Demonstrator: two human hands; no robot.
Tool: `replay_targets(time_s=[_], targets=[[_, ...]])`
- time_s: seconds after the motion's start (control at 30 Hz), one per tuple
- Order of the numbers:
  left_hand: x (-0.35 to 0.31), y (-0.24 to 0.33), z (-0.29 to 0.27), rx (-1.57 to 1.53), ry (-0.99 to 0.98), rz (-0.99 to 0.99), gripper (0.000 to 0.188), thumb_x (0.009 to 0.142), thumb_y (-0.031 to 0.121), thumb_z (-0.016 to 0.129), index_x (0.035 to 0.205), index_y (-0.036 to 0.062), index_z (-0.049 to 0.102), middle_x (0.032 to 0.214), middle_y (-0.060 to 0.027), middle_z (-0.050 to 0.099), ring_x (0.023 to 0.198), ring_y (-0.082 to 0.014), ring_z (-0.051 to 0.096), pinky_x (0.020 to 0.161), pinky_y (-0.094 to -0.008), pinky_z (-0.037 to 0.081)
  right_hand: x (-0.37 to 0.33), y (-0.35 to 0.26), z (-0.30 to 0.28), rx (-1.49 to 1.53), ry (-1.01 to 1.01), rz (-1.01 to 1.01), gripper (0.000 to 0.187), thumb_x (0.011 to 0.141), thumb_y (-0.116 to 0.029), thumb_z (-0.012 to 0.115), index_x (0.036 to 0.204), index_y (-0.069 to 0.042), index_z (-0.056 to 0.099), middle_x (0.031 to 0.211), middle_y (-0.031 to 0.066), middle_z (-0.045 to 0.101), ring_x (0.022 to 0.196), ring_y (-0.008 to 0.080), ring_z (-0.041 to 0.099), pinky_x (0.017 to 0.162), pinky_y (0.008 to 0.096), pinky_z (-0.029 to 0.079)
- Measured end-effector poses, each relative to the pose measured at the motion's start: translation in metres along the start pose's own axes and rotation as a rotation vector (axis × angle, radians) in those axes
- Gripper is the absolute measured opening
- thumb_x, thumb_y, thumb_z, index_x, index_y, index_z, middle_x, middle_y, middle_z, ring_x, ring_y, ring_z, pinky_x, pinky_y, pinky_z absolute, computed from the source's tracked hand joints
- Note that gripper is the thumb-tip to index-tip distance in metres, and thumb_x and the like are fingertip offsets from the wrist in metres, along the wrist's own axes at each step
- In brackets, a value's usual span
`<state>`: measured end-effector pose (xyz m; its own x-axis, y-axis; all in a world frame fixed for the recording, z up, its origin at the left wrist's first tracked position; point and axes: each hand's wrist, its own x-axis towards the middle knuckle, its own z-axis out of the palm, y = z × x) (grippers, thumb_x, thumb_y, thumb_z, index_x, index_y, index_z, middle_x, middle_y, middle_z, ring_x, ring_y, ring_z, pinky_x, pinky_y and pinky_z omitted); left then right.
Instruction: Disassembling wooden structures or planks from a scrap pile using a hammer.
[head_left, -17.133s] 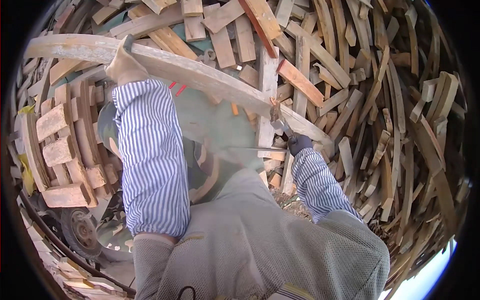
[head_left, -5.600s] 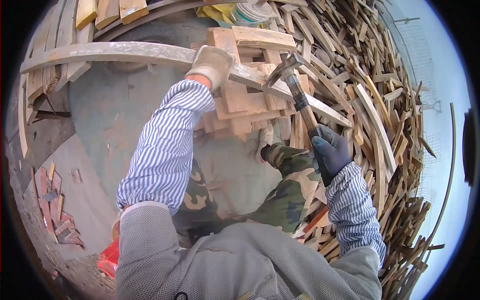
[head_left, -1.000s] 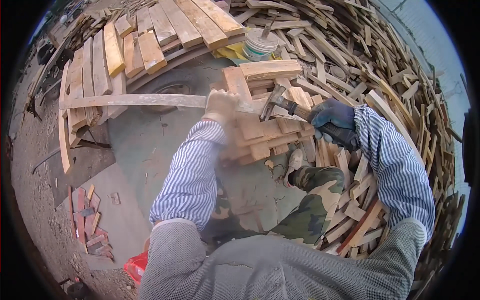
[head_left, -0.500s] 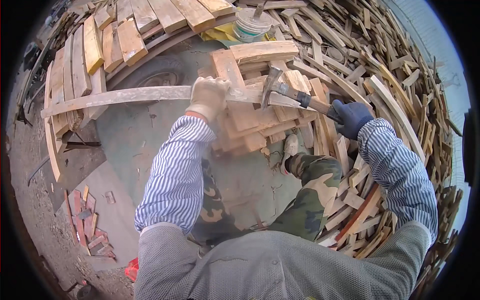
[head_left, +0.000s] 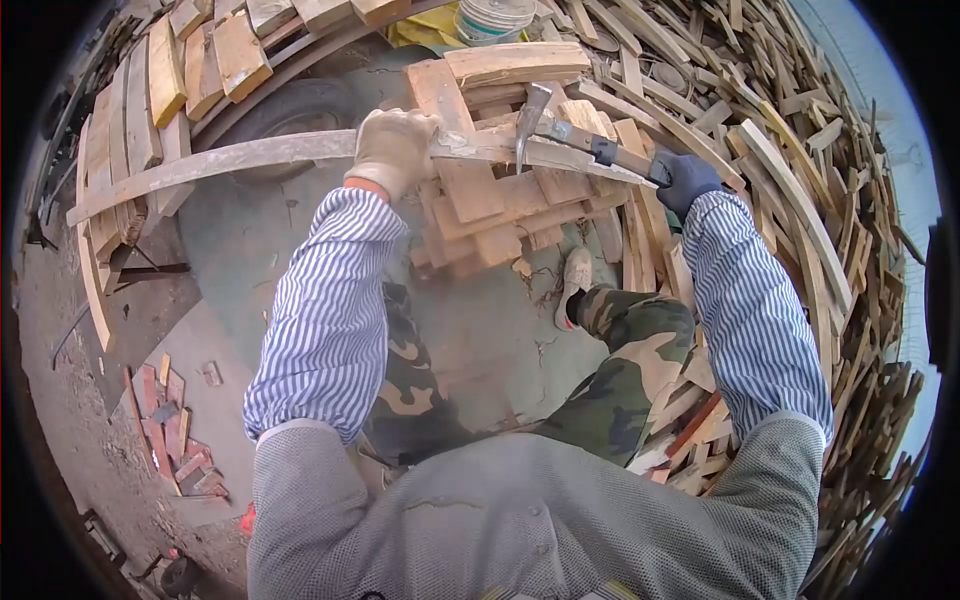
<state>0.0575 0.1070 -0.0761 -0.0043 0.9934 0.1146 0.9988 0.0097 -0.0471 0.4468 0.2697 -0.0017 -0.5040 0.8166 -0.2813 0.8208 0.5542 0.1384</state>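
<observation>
A long, weathered wooden board (head_left: 235, 158) runs crosswise in front of me, its right part over a stack of wood blocks (head_left: 500, 215). My left hand (head_left: 392, 150), in a pale work glove, is closed around the board near its middle. My right hand (head_left: 686, 183), in a dark blue glove, grips the handle of a claw hammer (head_left: 575, 138). The hammer's metal head is at the board's right part, over the stack; whether its claw touches the wood I cannot tell.
Loose wood strips (head_left: 800, 240) are heaped along the right. Planks (head_left: 225, 60) lie side by side at the far left, above a tyre (head_left: 290, 115). A white bucket (head_left: 495, 18) stands at the back. Reddish wood scraps (head_left: 172, 430) lie on the ground at lower left.
The hammer and both hands sit slightly higher and further left in the picture. The whole scene has shifted up and left too. Both grips are unchanged.
</observation>
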Motion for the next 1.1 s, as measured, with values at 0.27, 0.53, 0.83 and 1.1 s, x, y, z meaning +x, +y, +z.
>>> replay_targets(time_s=[0.27, 0.53, 0.83, 1.1], targets=[[0.009, -0.007, -0.003, -0.038, -0.03, -0.082, 0.026, 0.078, 0.02, 0.066, 0.103, 0.0172, 0.071, 0.098, -0.0047, 0.072, 0.094, -0.0228, 0.069, 0.083, -0.0374, 0.052, 0.074, -0.004, 0.04, 0.005, -0.182, 0.079, 0.04, 0.075, -0.025, 0.07, 0.114, -0.017, 0.067, 0.11, 0.0143, 0.07, 0.106, 0.0327, 0.065, 0.094, 0.0424, 0.051], [0.009, 0.003, -0.002, -0.005, 0.007, -0.032, 0.039, 0.075, 0.037, 0.077, 0.108, 0.0179, 0.069, 0.097, -0.005, 0.071, 0.094, -0.0241, 0.069, 0.083, -0.0377, 0.052, 0.041, -0.018, -0.119, -0.481, 0.52, -0.528, 0.013, 0.084, -0.017, 0.067, 0.095, -0.011, 0.061, 0.08, 0.0136, 0.067, 0.076, 0.0351, 0.067, 0.068, 0.0479, 0.052], [0.017, -0.006, -0.015, -0.073, -0.166, -0.094, 0.038, 0.074, 0.027, 0.071, 0.11, 0.0156, 0.07, 0.103, -0.0097, 0.072, 0.098, -0.0281, 0.069, 0.084, -0.0397, 0.055, 0.009, -0.072, -0.16, -0.517, 0.226, -0.345, 0.019, 0.078, -0.021, 0.072, 0.094, -0.012, 0.065, 0.081, 0.0131, 0.066, 0.081, 0.0334, 0.067, 0.07, 0.0484, 0.053], [0.018, -0.008, -0.015, -0.057, -0.158, -0.104, 0.034, 0.077, 0.026, 0.069, 0.109, 0.0145, 0.071, 0.107, -0.0088, 0.072, 0.101, -0.0271, 0.069, 0.086, -0.039, 0.055, 0.016, -0.065, -0.145, -0.49, 0.141, -0.138, 0.014, 0.084, -0.023, 0.066, 0.092, -0.013, 0.071, 0.084, 0.0139, 0.069, 0.085, 0.0326, 0.069, 0.077, 0.0457, 0.053]])
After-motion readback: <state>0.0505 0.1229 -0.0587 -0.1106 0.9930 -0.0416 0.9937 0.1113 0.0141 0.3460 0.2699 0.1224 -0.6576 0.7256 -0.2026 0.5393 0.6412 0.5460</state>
